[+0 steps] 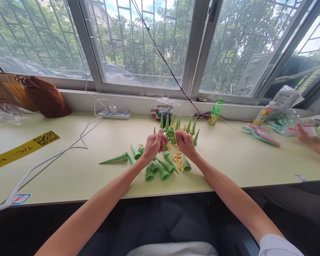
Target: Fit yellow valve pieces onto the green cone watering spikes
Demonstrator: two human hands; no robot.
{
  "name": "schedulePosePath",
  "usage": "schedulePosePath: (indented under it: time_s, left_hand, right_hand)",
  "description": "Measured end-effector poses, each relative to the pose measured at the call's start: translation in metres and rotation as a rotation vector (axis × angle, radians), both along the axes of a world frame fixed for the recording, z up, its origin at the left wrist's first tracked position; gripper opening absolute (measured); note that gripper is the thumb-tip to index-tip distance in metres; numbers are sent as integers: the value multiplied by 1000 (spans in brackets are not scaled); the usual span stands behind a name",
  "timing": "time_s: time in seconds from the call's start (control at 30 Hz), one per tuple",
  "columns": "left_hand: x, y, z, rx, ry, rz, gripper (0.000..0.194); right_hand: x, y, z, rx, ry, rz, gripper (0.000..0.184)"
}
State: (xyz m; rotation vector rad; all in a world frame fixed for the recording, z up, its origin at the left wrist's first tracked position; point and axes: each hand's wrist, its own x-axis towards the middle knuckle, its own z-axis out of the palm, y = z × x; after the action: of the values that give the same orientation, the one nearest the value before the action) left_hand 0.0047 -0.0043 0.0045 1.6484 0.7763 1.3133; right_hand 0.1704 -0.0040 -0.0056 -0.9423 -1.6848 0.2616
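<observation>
Over the middle of the table my left hand point(155, 144) and my right hand point(186, 143) are close together, both with curled fingers. Between them is a green plastic watering spike point(170, 134), its round open end towards me. My left fingers seem to grip its side. The right hand is closed in a fist beside it, and whatever is in it is hidden. Nearer to me lie several loose green spikes point(164, 174), with small yellow valve pieces point(179, 161) right of them. Behind my hands several green spikes point(193, 126) stand upright, points up, some with yellow parts.
At the back are a power strip point(117, 115), a small cardboard box point(160, 113) and a green-capped bottle point(215, 112). A white cable point(82, 138) crosses the left side. Another person's hand point(306, 137) works at right near plastic packages point(264, 134). A brown bag point(46, 96) stands far left.
</observation>
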Motion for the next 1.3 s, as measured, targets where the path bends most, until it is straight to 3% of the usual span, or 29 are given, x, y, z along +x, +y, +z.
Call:
schedulePosePath:
  time_s: [0.13, 0.27, 0.73, 1.07, 1.3]
  left_hand:
    - [0, -3, 5, -207, 40, -135, 70]
    - [0, -4, 5, -304, 41, -205, 69]
    - [-8, 1, 1, -255, 79, -392, 46]
    - [-6, -1, -1, -44, 216, -287, 37]
    - [-4, 3, -10, 169, 311, -81, 34]
  right_hand:
    - [-2, 0, -2, 9, -49, 25, 49]
    - [-2, 1, -4, -1, -67, 42, 48]
    - [2, 2, -3, 6, -60, 47, 47]
    - [2, 3, -3, -29, -60, 19, 51]
    - [1, 3, -1, -46, -50, 16, 54]
